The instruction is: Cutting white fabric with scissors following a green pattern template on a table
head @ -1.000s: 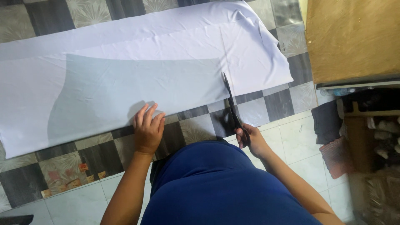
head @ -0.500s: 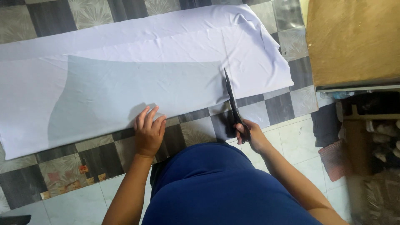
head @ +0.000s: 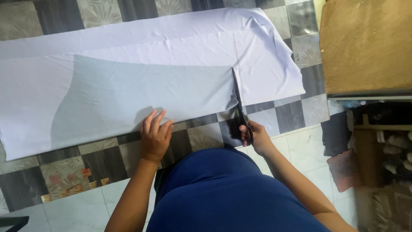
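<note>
— Beside the near edge of the white fabric (head: 171,38), where are the scissors (head: 238,101) found?
— They are held in the right hand (head: 253,136), whose fingers (head: 245,131) are closed around the dark handles. The blades are laid into the cloth, pointing away from the body, so the long axis is run across the fabric's width, from its near edge toward its far edge.
— And the grey pattern piece (head: 150,92)?
— It is spread flat on the fabric, left of the blades; its straight right edge is followed closely by the scissors. Whether the blades are parted cannot be told.
— How is the left hand (head: 154,136) placed?
— It is pressed palm down on the fabric's near edge, fingers slightly spread, nothing gripped, well to the left of the scissors. The cut line is nearer to the right hand. Everything is laid out on the checkered floor (head: 206,137).
</note>
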